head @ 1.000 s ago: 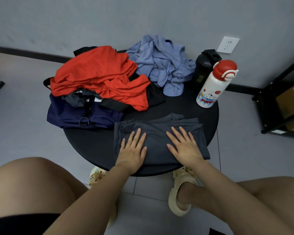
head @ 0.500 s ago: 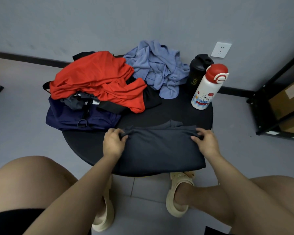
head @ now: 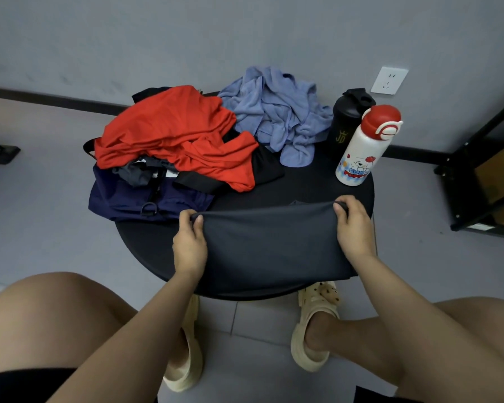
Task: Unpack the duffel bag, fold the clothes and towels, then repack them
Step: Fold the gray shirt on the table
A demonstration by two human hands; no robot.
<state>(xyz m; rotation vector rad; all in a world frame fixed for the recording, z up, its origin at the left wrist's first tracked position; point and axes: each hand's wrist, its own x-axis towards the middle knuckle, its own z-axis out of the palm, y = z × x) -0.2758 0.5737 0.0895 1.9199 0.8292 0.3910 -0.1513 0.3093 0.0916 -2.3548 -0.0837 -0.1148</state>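
Note:
A dark grey garment (head: pixel 269 245) is spread over the near part of the round black table (head: pixel 303 189). My left hand (head: pixel 189 242) pinches its far left corner, and my right hand (head: pixel 352 228) pinches its far right corner, lifting the far edge taut between them. The navy duffel bag (head: pixel 134 199) lies at the table's left, with a crumpled red garment (head: pixel 181 135) heaped on top of it. Behind them, a blue towel (head: pixel 280 112) sits bunched at the table's back.
A white bottle with a red cap (head: pixel 361 152) and a black shaker bottle (head: pixel 345 117) stand at the table's right rear. A black shelf with cardboard boxes (head: pixel 489 170) is at the far right. My knees and sandalled feet sit below the table's near edge.
My hands went from lying flat on the grey garment to gripping its far corners, and they have now raised that edge off the table.

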